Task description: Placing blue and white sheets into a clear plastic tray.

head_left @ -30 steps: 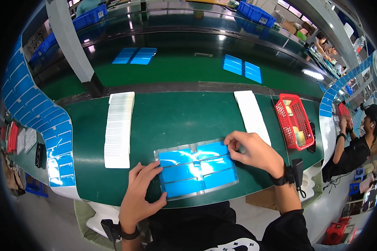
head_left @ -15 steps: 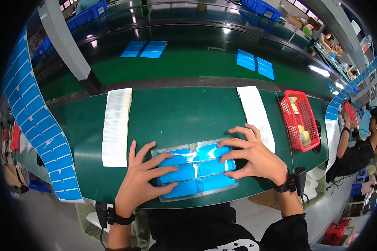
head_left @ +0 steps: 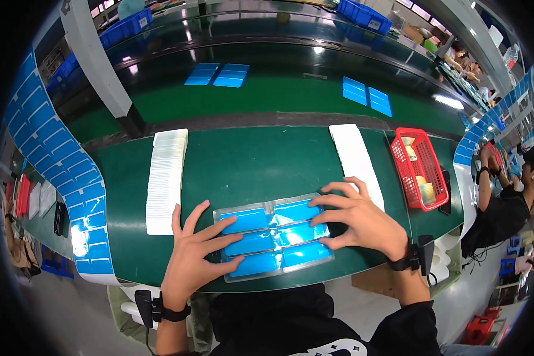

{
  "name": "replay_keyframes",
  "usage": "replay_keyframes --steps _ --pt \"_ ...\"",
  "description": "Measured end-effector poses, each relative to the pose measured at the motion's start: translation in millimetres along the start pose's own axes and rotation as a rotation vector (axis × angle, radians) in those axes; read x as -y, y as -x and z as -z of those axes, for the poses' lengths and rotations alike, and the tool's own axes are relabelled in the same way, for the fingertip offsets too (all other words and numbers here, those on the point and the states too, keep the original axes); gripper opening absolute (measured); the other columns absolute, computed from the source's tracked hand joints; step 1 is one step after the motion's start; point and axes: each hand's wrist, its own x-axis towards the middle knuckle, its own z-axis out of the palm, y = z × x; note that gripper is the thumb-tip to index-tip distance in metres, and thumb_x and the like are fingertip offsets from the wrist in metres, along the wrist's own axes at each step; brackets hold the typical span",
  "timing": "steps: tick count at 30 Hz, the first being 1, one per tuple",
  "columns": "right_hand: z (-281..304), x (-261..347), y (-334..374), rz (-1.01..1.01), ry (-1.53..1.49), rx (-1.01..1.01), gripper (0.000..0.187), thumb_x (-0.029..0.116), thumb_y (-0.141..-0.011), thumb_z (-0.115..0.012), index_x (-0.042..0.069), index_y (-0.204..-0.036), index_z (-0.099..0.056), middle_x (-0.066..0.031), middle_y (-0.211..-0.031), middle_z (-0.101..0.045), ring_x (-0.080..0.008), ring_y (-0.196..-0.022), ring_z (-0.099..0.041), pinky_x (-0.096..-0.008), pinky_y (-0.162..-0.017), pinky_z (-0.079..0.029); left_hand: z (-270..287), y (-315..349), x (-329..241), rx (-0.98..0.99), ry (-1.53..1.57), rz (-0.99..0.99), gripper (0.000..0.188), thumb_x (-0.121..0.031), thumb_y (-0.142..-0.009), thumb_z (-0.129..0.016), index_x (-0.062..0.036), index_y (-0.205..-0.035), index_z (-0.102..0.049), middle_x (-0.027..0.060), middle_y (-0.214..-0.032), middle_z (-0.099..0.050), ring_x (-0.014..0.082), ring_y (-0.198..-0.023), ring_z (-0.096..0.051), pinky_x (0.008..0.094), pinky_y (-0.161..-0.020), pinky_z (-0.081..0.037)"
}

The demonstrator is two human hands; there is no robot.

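Note:
In front of me lies a clear plastic tray (head_left: 272, 252) with several blue film-covered rectangles in two columns. My left hand (head_left: 191, 254) rests at its left side, fingers spread, with the fingertips on the edges of the left-column blue rectangles (head_left: 250, 242). On the other side my right hand (head_left: 365, 222) has its fingers apart and bent, tips at the outer edges of the right-column rectangles (head_left: 302, 232). Neither hand grips anything that I can see. Both wrists wear black bands with small devices.
Long stacks of white cards stand left (head_left: 167, 184) and right (head_left: 357, 163) on the green table (head_left: 258, 160). A red basket (head_left: 420, 169) holds small yellowish pieces. Blue sheets (head_left: 216, 74) lie on the green conveyor belt (head_left: 279, 95). Strips of blue labels (head_left: 71, 178) hang at the left; a co-worker (head_left: 504, 202) is at right.
My left fingertips have drawn slightly outward over the blue rectangles. The right hand stays nearly in place. The blue sheets on the belt have shifted rightward, and the view has tilted a little.

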Motion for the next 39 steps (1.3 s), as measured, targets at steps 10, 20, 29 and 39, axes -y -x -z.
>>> replay_keyframes --steps 10,20,29,39 --pt "-28.3 21.1 -32.6 0.056 0.030 -0.001 0.036 0.034 -0.077 -0.087 0.020 -0.109 -0.078 -0.0011 -0.137 -0.065 -0.0318 -0.145 -0.047 -0.0606 -0.124 -0.024 -35.7 -13.0 -11.3 -0.014 -0.015 -0.145 0.035 -0.037 -0.079 -0.088 -0.0227 -0.110 -0.084 -0.0033 -0.140 -0.070 0.0316 -0.149 -0.045 0.0706 -0.126 -0.010" --pt "-14.2 24.2 7.3 -0.372 -0.104 -0.286 0.029 0.030 -0.096 -0.077 0.002 -0.102 -0.074 -0.0129 -0.091 -0.075 -0.0258 -0.077 -0.071 -0.0364 -0.069 -0.055 -28.2 27.0 -4.5 -0.151 -0.019 -0.045 0.066 -0.031 -0.074 -0.092 -0.0076 -0.132 -0.070 0.0111 -0.155 -0.059 0.0371 -0.152 -0.043 0.0645 -0.128 -0.018" --pt "-30.7 11.4 13.3 -0.575 -0.574 -0.078 0.040 0.030 -0.101 -0.075 0.001 -0.080 -0.059 -0.0019 -0.061 -0.051 -0.0094 -0.057 -0.044 -0.0311 -0.053 -0.037 -37.8 33.6 0.5 -0.073 0.114 -0.048 0.109 -0.040 -0.072 -0.094 -0.0038 -0.160 -0.040 0.0235 -0.168 -0.038 0.0441 -0.159 -0.030 0.0608 -0.130 -0.017" --pt "20.2 39.3 -8.7 -0.473 -0.550 -0.073 0.039 0.026 -0.101 -0.075 0.003 -0.075 -0.055 0.0040 -0.064 -0.050 -0.0045 -0.062 -0.042 -0.0269 -0.055 -0.036 -36.4 34.4 4.9 -0.081 0.130 -0.081 0.112 -0.042 -0.073 -0.093 -0.0014 -0.161 -0.036 0.0269 -0.168 -0.035 0.0464 -0.158 -0.028 0.0616 -0.129 -0.018"
